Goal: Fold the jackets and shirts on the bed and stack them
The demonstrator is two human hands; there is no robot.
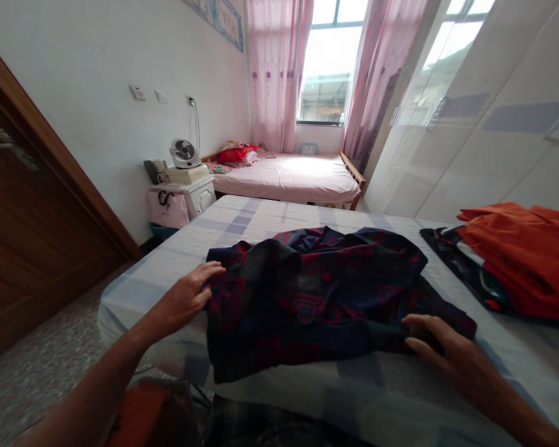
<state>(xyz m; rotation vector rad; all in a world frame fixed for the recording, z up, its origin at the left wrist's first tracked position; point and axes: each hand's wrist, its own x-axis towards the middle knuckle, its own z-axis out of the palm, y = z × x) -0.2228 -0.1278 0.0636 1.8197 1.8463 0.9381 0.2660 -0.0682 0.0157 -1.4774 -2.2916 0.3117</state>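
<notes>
A dark navy garment (317, 292) with a red pattern, probably a shirt, lies rumpled across the near part of the bed. At its left edge my left hand (189, 299) holds the cloth between thumb and fingers. My right hand (442, 344) grips the fabric near the lower right side, its thumb below the fingers. Folds hide the garment's collar and most of its openings. Its near edge hangs toward the bed's front.
The bed sheet (168, 273) is white and blue. A pile of orange and dark clothes (526, 261) sits at the right. Beyond are a second bed (298, 177), a white cabinet (200, 198) with a fan (184, 153), and wardrobes (447, 143). A wooden door (37, 248) stands left.
</notes>
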